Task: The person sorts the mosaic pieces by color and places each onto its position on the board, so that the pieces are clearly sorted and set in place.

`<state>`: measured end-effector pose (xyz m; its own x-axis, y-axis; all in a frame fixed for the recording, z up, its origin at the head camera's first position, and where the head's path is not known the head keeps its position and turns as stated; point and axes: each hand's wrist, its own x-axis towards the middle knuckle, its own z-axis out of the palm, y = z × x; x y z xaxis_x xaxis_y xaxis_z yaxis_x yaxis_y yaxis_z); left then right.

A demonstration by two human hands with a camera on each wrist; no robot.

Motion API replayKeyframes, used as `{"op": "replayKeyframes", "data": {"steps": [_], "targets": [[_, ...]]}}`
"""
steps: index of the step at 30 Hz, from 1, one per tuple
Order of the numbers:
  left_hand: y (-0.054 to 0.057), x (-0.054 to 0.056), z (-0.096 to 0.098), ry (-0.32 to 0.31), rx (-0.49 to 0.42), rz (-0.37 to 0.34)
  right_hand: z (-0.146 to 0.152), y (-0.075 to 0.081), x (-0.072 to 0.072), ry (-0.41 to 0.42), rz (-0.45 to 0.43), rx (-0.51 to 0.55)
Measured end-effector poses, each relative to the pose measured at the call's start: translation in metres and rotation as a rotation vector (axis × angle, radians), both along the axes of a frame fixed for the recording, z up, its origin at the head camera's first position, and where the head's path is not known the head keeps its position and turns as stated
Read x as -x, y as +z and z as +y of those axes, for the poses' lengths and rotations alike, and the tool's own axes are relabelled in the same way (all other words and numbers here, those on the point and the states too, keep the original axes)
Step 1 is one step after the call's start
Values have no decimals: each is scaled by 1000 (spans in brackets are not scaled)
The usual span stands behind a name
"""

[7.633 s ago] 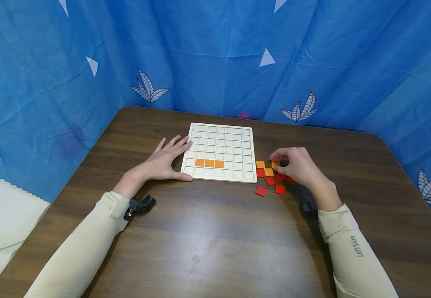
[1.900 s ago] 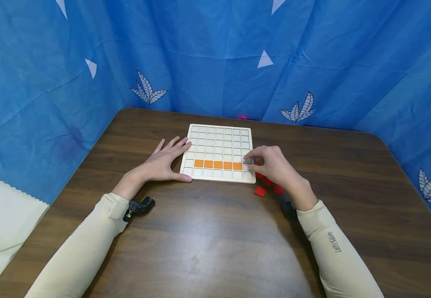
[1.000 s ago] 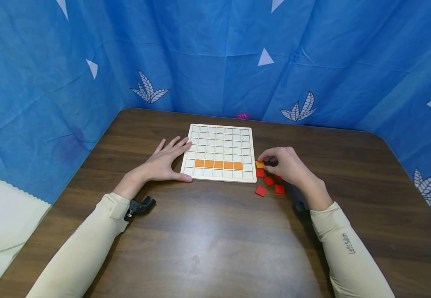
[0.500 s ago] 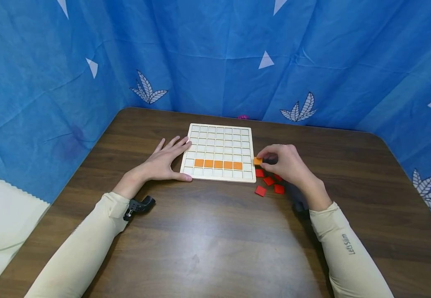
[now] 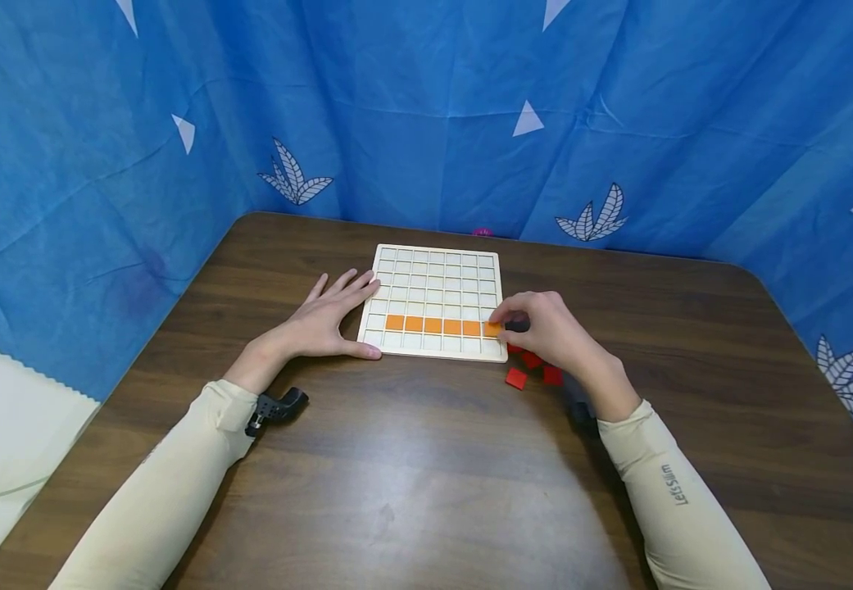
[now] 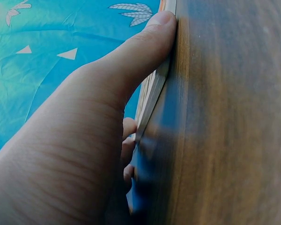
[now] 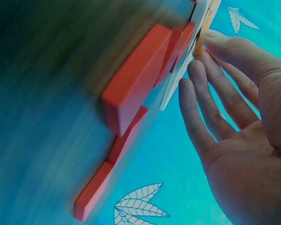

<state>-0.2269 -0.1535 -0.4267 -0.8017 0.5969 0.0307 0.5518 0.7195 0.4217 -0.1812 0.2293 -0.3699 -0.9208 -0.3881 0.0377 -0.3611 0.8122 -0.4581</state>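
Note:
A pale wooden grid board (image 5: 437,283) lies on the table, with a row of orange square tiles (image 5: 433,325) set in the second row from its near edge. At that row's right end my right hand (image 5: 555,332) pinches one more orange tile (image 5: 492,329) between thumb and fingers; the right wrist view shows the same orange tile (image 7: 199,47) edge-on at the board. My left hand (image 5: 319,324) rests spread against the board's left side, fingers straight, thumb at the near left corner. In the left wrist view the thumb (image 6: 147,44) touches the board's edge.
Several red square tiles (image 5: 516,378) lie right of the board, partly hidden under my right hand; red tiles (image 7: 136,77) also show in the right wrist view. The brown wooden table (image 5: 397,475) is backed by a blue curtain (image 5: 426,123).
The right hand went from the board to the last loose orange tile, picked it up beside the board, and moved it left onto the row's right end. The left hand has stayed put.

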Motion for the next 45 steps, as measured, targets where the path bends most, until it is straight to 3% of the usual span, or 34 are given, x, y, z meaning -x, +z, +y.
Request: {"op": "replayKeyframes", "data": {"steps": [12,18,32,38,45], "targets": [[0,0,1,0,-1,-6,-3,-1,-3,28,17,-39],[1,-1,2,-2,2,-3,5,0,-8,18,69,-4],[0,0,0,-4,6,-3,70,0,-35,-77,145,1],[1,-1,-1,2,6,1,88,1,-40,-89,135,-9],[1,-1,2,-1,13,3,98,4,-43,-104,45,-41]]}}
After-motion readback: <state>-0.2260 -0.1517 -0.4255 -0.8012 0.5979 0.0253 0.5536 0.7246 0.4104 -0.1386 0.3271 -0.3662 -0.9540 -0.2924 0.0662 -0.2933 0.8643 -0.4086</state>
